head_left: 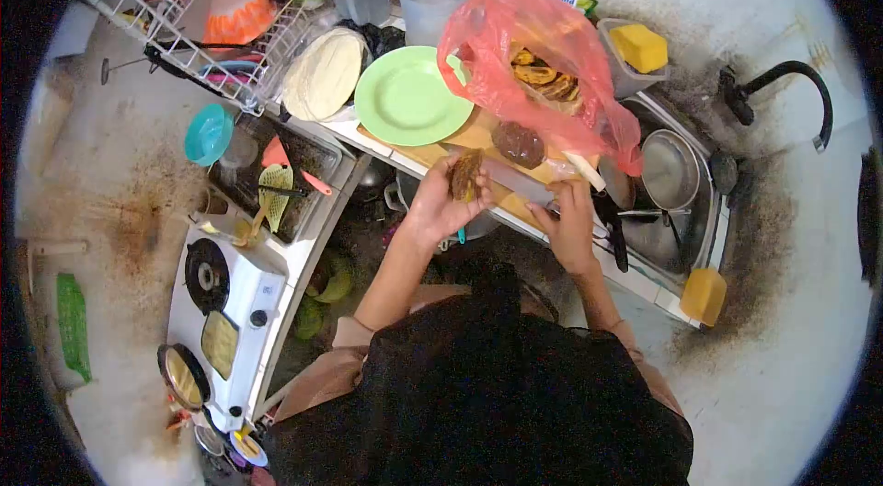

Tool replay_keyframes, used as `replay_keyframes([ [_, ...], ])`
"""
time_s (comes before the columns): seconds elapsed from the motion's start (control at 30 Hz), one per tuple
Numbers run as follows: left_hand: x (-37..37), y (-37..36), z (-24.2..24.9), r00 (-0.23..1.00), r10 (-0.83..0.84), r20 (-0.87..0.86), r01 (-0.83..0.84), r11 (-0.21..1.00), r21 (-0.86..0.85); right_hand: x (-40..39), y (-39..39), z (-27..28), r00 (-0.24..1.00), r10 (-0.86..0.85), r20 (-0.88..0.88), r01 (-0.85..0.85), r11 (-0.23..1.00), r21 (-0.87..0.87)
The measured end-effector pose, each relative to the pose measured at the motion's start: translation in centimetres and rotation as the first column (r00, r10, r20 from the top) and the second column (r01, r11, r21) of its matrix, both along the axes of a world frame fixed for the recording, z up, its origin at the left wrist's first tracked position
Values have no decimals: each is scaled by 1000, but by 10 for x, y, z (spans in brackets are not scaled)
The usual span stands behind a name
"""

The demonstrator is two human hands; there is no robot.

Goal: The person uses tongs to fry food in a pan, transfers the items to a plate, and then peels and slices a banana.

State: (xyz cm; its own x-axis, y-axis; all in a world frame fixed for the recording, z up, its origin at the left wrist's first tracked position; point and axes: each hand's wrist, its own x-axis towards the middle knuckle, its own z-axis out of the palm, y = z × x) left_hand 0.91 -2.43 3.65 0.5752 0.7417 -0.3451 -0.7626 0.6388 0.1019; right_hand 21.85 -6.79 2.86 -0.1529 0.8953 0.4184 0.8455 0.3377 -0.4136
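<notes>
My left hand (446, 202) is closed around a browned, flat piece of food (467, 175), which looks like a fried banana slice. My right hand (570, 227) has its fingers closed at the handle end of a kitchen knife (520, 181), whose broad blade lies over the front of the wooden cutting board (483, 130). Just behind the blade sits a round, dark brown lump (518, 144). An open pink plastic bag (501, 35) with several yellow-brown slices (544, 80) inside stands behind it. Left of the bag is a green plate (414, 97) with nothing on it.
A stack of round white wrappers (323, 74) lies beside the plate. The sink (688, 251) with a pan (670, 171) is at right, under a black faucet (791, 72). A stove (239, 288) and a dish rack (198, 12) are at left. Another knife handle (618, 247) juts over the counter's edge.
</notes>
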Motion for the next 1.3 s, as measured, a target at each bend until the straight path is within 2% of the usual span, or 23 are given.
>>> replay_keyframes([
  [0.07, 5, -2, 2, 999, 16, 28, -15, 999, -37, -15, -1, 14, 944, 167, -285, -184, 982, -36],
  [0.13, 10, -4, 0, 1000, 17, 6, -17, 998, -65, -37, -2, 34, 857, 274, -436, -295, 955, 21],
  [0.17, 13, -6, 2, 999, 25, -40, -25, 1000, -13, -44, -1, 41, 800, 328, -503, -349, 936, 55],
  [0.23, 19, -11, 14, 989, 54, -135, -41, 995, 96, -52, 2, 46, 842, 306, -443, -329, 944, 27],
  [0.27, 23, -13, 21, 981, 84, -172, -69, 993, 94, -53, 3, 47, 862, 296, -412, -319, 948, 15],
  [0.37, 28, -16, 31, 954, 159, -253, -138, 986, 97, -53, 10, 42, 896, 339, -288, -308, 940, 146],
  [0.53, 36, -22, 30, 947, 223, -230, -222, 975, 32, -46, 15, 41, 865, 400, -302, -359, 915, 182],
  [0.63, 37, -21, 42, 905, 281, -319, -283, 958, 40, -45, 12, 48, 853, 430, -298, -389, 902, 187],
  [0.73, 36, -19, 36, 883, 299, -361, -284, 954, 94, -44, 12, 46, 861, 433, -267, -386, 898, 212],
  [0.83, 39, -21, 42, 879, 301, -371, -295, 953, 75, -46, 11, 44, 873, 422, -246, -370, 900, 229],
  [0.93, 36, -25, 56, 845, 248, -474, -245, 967, 69, -50, 9, 42, 894, 395, -214, -337, 905, 261],
  [1.03, 27, -24, 40, 828, 192, -527, -165, 981, 97, -56, 6, 43, 912, 366, -186, -305, 908, 288],
  [1.13, 24, -26, 35, 827, 264, -496, -203, 963, 175, -64, 1, 44, 931, 330, -157, -279, 919, 277],
  [1.23, 20, -26, 39, 781, 283, -557, -224, 959, 173, -72, 0, 41, 940, 314, -135, -268, 922, 280],
  [1.3, 20, -25, 35, 778, 328, -536, -279, 945, 173, -77, -2, 40, 945, 302, -127, -257, 924, 284],
])
